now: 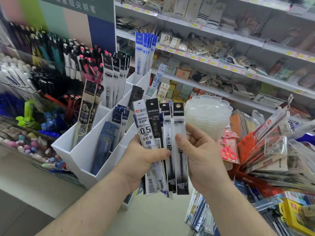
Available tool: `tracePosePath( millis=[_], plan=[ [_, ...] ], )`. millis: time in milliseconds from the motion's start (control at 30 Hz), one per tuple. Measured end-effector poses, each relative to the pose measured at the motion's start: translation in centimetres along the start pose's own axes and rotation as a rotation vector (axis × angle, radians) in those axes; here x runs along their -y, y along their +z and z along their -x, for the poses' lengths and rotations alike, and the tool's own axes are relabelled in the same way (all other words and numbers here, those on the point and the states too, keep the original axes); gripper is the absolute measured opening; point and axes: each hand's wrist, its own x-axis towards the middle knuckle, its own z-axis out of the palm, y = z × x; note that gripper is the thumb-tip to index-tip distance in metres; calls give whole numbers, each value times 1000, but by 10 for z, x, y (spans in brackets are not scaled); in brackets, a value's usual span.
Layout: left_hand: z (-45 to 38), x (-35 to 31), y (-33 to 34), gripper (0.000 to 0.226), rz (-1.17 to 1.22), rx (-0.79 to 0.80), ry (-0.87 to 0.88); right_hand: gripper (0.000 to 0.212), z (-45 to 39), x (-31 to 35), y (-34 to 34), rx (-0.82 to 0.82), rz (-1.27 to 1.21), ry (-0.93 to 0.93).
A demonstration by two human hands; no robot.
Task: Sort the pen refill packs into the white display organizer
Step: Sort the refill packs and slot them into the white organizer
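Note:
My left hand (144, 160) grips a fanned bunch of several pen refill packs (151, 133), white and black, held upright in front of me. My right hand (201, 150) pinches the rightmost pack (179, 116) of the fan, a clear one with a black header. Left of the hands and just behind them stands the white display organizer (75, 150), its slanted compartments holding several refill packs: beige-black ones (87, 109) at front left, dark blue ones (105, 142) in the middle, black-white ones (115, 79) further back and blue ones (144, 50) at the rear.
A stack of translucent scalloped plastic trays (211, 114) stands just behind my right hand. To the right lies a messy heap of packaged stationery (272, 150). Pens fill the display racks (51, 57) at left. Store shelves (221, 48) run across the back.

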Motion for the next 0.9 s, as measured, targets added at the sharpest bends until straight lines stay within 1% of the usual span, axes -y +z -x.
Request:
tracePosePath(
  millis=[67,133,200,267,333,400,500,567,667,767,800,833,867,900],
  plan=[
    [0,1,1,48,5,12,18,52,-1,-3,5,-6,56,0],
    [0,1,1,48,9,36,17,46,-1,-6,11,-36,76,-3],
    [-1,1,-2,50,7,44,16,32,0,-8,14,-28,62,21],
    [-1,-1,-5,52,-10,44,22,20,2,-8,15,36,38,70],
    [0,-3,-5,53,-29,39,34,22,3,-7,19,66,30,97],
    [1,-4,-6,53,-40,32,50,25,3,-7,25,30,31,93],
    [2,-4,-8,45,-11,18,62,26,1,-11,33,-35,78,49],
    [4,-6,-10,45,-23,0,72,25,1,-13,37,-36,104,32],
    [7,-10,-15,50,-86,-49,94,20,-1,-9,36,60,133,74],
    [10,-19,-21,57,-136,-71,113,8,-10,5,29,241,276,128],
    [12,-24,-22,58,-152,-74,119,9,-13,9,27,291,320,142],
    [14,-28,-22,57,-168,-77,129,8,-17,14,26,320,350,151],
    [17,-31,-23,54,-181,-92,150,3,-21,19,27,322,352,151],
    [19,-33,-23,49,-199,-129,185,6,-25,23,27,298,335,137]
  ],
)
